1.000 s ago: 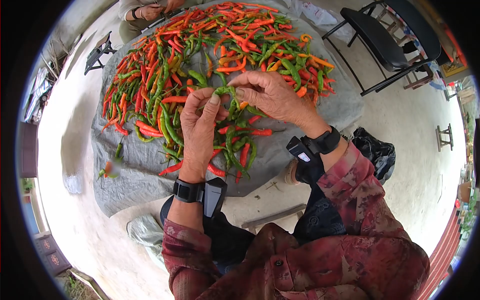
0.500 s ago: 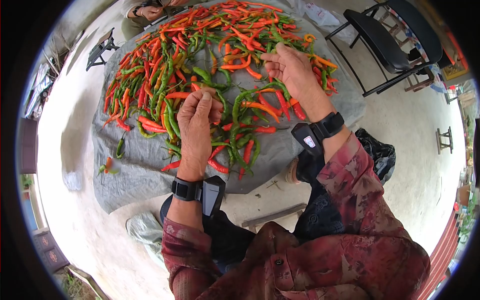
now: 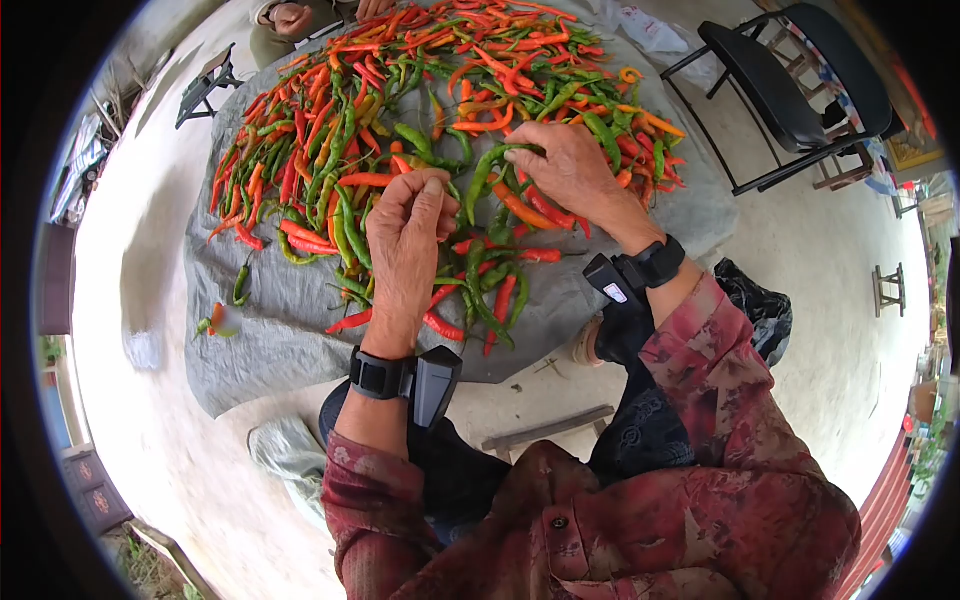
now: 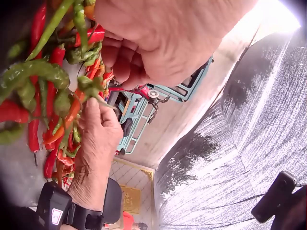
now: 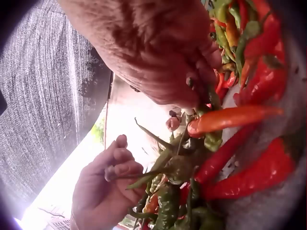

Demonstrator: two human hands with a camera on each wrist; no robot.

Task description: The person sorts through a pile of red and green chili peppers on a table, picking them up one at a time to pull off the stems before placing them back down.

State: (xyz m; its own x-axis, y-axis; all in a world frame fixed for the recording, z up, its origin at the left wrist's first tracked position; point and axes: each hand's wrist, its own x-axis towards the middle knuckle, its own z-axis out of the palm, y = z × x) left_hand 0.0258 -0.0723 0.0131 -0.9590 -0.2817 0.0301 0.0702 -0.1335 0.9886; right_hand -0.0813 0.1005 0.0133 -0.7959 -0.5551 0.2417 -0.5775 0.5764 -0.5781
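Note:
My right hand (image 3: 575,170) pinches a curved green chili pepper (image 3: 483,182) near one end, low over the pile; its thumb and fingertips meet there. In the left wrist view, the thumb of that hand presses on the pepper's green end (image 4: 88,85). My left hand (image 3: 403,225) is just left of it, fingers curled in and thumb against the forefinger, with no pepper showing in its grasp. Several red and green chili peppers (image 3: 490,290) lie below and between both hands. In the right wrist view, the curled left hand (image 5: 108,184) appears beyond the peppers.
A large heap of red, orange and green chili peppers (image 3: 330,130) covers much of the grey cloth (image 3: 270,350). Across it sits another person, whose hand (image 3: 292,20) shows. A black folding chair (image 3: 770,95) stands at right, near a black plastic bag (image 3: 755,310).
Both hands held a green chili pepper together; then the right hand swung outward to the right. Now it is back near the middle, gripping a green pepper. The left hand stayed almost in place.

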